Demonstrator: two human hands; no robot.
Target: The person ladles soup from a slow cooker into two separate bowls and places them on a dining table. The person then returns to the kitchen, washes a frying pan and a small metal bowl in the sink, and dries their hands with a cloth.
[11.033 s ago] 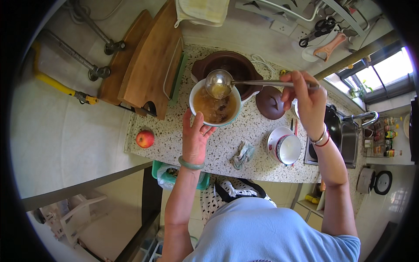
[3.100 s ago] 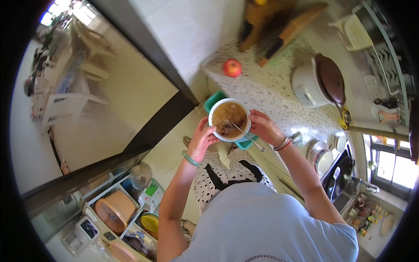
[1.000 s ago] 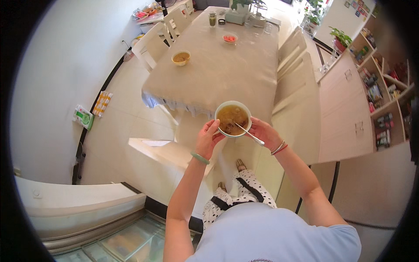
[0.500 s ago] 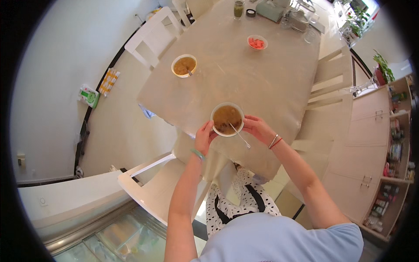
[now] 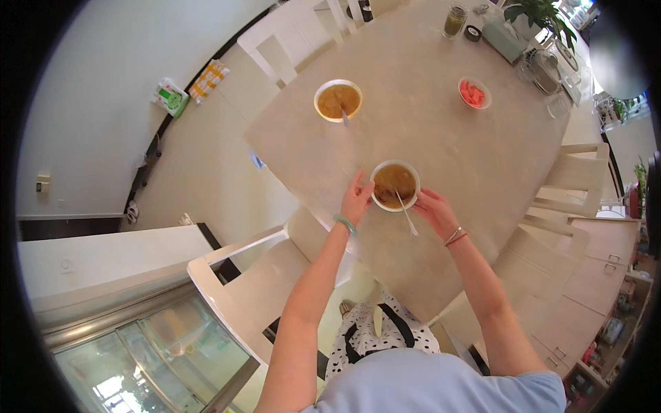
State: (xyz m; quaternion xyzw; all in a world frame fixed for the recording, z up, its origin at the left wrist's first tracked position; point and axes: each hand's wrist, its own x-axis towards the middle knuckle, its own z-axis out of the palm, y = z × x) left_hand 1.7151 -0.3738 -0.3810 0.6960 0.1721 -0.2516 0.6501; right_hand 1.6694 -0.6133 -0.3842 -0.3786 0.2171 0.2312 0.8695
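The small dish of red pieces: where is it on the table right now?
In the head view the small dish of red pieces sits on the far right part of the table, right of the far soup bowl, well beyond both hands.

Home dining room, beige dining table [image 5: 441, 138], white chairs [image 5: 255, 289], soup bowls [image 5: 337, 100], potted plant [image 5: 537, 14]

White soup bowl [image 5: 394, 186] with spoon [image 5: 406, 215], upright on table [image 5: 441, 138]

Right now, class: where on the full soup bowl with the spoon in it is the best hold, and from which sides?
Hold the soup bowl by its outer wall below the rim, from left and right, as the left hand and right hand do. It is round, handleless and full; the spoon overhangs the near rim.
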